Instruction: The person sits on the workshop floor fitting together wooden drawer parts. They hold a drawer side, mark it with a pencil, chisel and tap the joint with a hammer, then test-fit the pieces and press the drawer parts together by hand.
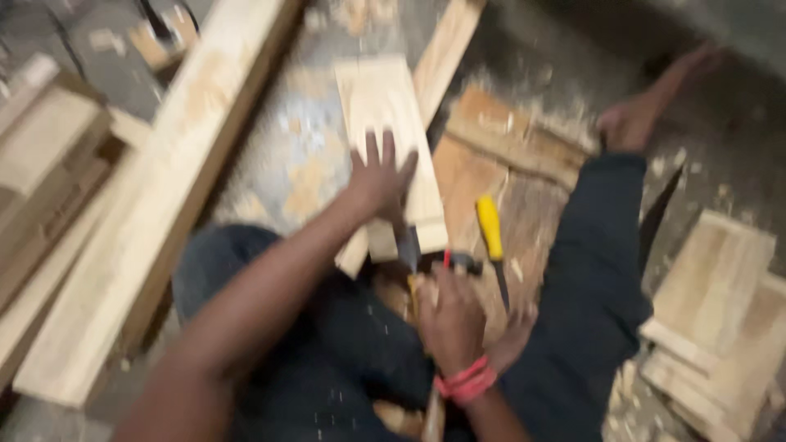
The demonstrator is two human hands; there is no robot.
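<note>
Far left: long pale plank [155,205] lies diagonally on the floor, w/ a stack of wood blocks [49,155] beyond it. Neither is touched.

Moving in: left hand [381,176] is flat, fingers spread, palm down on the small pale board [393,139], which lies on the dusty floor just ahead of the knees, its near end toward the person. No pinch here, just a press that pins the board. Good practice, I'd judge: keep weight over the palm so the board can't skid, and keep those fingers behind the cutting edge, not ahead of it.

Centre: a metal blade, prob. a chisel [409,245], sits at the board's near end just below the left hand. Frame is blurred, so can't tell exactly how it's held or whether it touches the wood. Right hand [452,323], red band at the wrist, is closed round a wooden handle, w/ what looks like a hammer head [465,262] above the knuckles. Short controlled taps would suit better than big swings, since the left hand is v. close.

Right of that: yellow-handled tool [491,233] lies loose on a darker board [491,164] amid shavings. Further right, a bare foot [630,123], and a pile of board offcuts [720,319] at the far right.
</note>
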